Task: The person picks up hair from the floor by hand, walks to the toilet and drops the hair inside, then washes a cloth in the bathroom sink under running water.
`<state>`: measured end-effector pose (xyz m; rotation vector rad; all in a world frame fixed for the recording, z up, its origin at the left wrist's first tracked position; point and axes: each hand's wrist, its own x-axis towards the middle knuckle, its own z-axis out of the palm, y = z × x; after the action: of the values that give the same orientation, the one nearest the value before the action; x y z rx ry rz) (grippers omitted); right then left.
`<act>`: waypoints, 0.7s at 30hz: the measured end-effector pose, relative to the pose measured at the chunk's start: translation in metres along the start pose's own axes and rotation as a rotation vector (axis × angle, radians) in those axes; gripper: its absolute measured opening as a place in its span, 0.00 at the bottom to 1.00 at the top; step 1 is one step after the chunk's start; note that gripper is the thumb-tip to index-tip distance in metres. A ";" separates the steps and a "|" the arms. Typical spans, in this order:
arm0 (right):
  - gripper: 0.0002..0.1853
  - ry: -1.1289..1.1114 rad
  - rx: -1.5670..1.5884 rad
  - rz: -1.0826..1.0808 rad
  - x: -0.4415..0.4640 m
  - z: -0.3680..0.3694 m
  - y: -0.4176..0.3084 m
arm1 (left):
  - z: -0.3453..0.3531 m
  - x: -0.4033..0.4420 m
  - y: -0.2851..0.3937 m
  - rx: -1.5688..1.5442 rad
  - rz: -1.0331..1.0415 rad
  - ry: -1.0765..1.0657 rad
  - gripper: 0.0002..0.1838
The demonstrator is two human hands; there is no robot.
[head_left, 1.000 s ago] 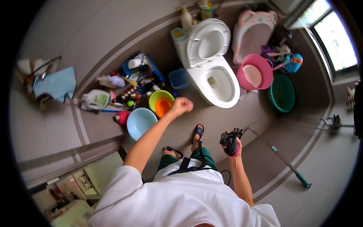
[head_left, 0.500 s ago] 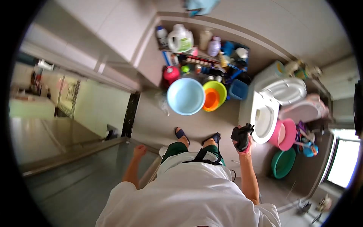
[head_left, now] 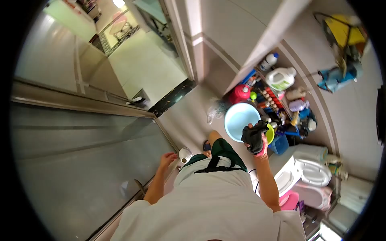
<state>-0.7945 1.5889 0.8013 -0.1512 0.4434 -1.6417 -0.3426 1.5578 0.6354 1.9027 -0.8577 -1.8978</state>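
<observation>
**Beside the pale-blue basin (head_left: 235,119), right hand (head_left: 263,148) wraps a dark bundle (head_left: 253,138)**

And out on the person's right, that's where the grip is! Fingers curl firmly round the dark bundle, crumpled and soft-looking, its base against the palm, a narrow tip poking forward and to the right. Long axis? Only a loose slant, palm to tip. A strip of pink shows at the palm; whether it belongs to the bundle, I cannot tell. From up here the bundle overlaps the near rim of the pale-blue basin, but how high it hangs above the floor (head_left: 181,124) is anyone's guess.

Across now to the left hand (head_left: 167,159), well apart, over by the floor's edge along the grey panel (head_left: 80,148). Fingers half curled and loosely spread, nothing visible in them! Just beside the fingertips, a white rounded object (head_left: 185,155); touching or not, too close to call. So the bundle lies off to the left hand's right and a little forward, and the right hand has it.

Toward the floor's wall edge, a yellow-green basin (head_left: 270,133) peeks past the right hand, blue tub (head_left: 280,145) next to it, and clear plastic (head_left: 217,110) lies nearer the dark sill (head_left: 171,99).
</observation>
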 end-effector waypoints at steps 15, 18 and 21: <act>0.22 -0.068 0.004 0.483 0.265 0.081 0.088 | -0.045 0.035 0.044 -0.046 -0.238 0.214 0.27; 0.21 -0.131 0.025 0.605 0.327 0.106 0.103 | -0.060 0.077 0.099 -0.119 -0.073 0.200 0.21; 0.22 -0.117 -0.031 0.718 0.383 0.132 0.116 | -0.068 0.090 0.185 -0.285 -0.007 0.331 0.17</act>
<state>-0.6890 1.1818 0.8173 -0.0946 0.3747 -0.9170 -0.3158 1.3479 0.6825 1.9612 -0.4533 -1.5471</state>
